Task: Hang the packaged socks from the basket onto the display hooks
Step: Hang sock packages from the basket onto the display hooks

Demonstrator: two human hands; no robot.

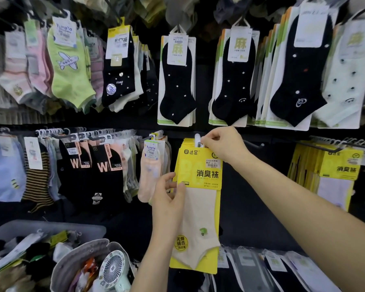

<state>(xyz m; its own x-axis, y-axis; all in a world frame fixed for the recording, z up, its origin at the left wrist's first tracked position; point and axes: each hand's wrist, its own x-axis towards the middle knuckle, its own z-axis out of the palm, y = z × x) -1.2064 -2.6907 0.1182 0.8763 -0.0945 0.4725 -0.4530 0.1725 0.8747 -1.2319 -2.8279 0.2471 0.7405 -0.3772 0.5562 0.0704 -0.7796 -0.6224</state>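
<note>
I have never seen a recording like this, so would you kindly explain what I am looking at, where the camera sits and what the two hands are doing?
There is no machine here. These are a person's two bare hands, filmed by one wide-angle camera worn on the head, looking forward and down. Ahead is a shop wall of display hooks hung with packaged socks. The right hand pinches the white hanger at the top of a yellow sock pack. The left hand grips the pack's left edge. I cannot tell whether the hanger is on a hook yet. At the lower left stands a grey basket with more packaged socks in it. In front of it is a bag holding a small fan.
</note>
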